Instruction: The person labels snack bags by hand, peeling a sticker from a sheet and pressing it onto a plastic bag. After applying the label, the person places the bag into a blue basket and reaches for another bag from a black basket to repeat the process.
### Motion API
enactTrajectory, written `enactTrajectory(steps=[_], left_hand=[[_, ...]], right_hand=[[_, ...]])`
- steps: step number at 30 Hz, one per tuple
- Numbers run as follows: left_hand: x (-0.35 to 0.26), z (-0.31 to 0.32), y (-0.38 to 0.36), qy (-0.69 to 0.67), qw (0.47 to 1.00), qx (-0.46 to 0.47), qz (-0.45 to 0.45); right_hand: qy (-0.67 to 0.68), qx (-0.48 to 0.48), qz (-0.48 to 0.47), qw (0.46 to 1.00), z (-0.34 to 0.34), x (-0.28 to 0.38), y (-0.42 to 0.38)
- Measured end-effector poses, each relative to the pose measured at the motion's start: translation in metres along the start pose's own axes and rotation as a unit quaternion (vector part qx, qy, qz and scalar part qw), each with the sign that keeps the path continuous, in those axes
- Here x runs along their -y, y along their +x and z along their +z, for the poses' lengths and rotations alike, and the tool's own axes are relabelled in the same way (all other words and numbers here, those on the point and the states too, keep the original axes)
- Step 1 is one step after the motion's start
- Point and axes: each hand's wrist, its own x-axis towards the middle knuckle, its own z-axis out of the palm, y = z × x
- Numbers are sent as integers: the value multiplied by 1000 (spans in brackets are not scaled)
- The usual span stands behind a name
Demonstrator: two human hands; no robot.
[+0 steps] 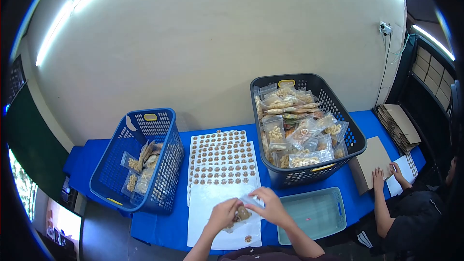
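Observation:
Just above the near part of a white sticker sheet (198,222), my left hand (223,214) has its fingers closed on the left side of a small clear bag (243,214) with brownish contents. My right hand (269,207) pinches the bag's upper right part, where a pale strip of plastic shows. Rows of round brown stickers cover the sheet's far part, and a single sticker (248,239) lies near its front edge. Some of the bag is hidden by my fingers.
A blue basket (166,183) with several bags stands left; a black basket (338,111) full of bags stands back right. A pale green tray (309,234) lies right of my hands. Further right, another person's hands (378,179) touch cardboard and a sticker sheet.

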Motion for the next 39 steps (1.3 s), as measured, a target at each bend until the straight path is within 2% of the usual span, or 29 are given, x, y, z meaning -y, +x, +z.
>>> enactTrajectory(steps=[1,2,3,4,7,10,13,16,19,22,24,26,29,31,32,34,35,38,39], left_hand=[[-5,2,-3,14,1000,13,-18],[-3,6,-5,0,999,-31,-9],[2,6,-6,20,999,-48,-11],[6,3,-7,40,997,-65,-12],[7,-7,-10,60,989,-132,1],[21,-22,-9,-58,963,-243,-103],[13,-33,-8,5,960,-275,-57],[14,-33,-5,-7,955,-292,-61],[19,-34,-2,-15,964,-250,-92],[31,-27,7,-153,969,-172,-88],[34,-20,10,-170,973,-121,-101],[31,-6,17,-124,969,-213,-6],[10,1,14,-21,963,-258,67],[-7,5,11,-10,982,-156,108],[-14,8,11,0,987,-102,125],[-12,18,11,-94,984,-136,65],[-9,21,12,-140,978,-152,36],[-6,12,17,-106,979,-174,-27],[-11,10,18,-142,972,-186,-24]], right_hand=[[-6,33,6,999,11,-8,-3],[-11,65,13,998,23,-11,-5],[5,10,4,1000,34,-7,-6],[27,7,42,999,34,4,-3],[87,17,42,995,48,8,1],[88,37,29,995,53,13,-1],[139,48,45,988,58,13,-7],[183,48,52,980,59,14,-7],[200,44,44,978,54,12,-4],[227,58,87,968,49,-4,-7],[272,20,140,952,48,-17,-10],[301,-32,188,934,45,-27,-12],[302,-103,205,925,40,-35,-9],[321,-113,201,919,40,-34,-8],[289,-120,166,935,41,-28,-7],[222,-131,93,962,38,-9,-1],[74,-104,30,991,33,-6,-2],[-108,-121,-5,987,25,15,2],[-104,-130,17,986,27,14,2]])
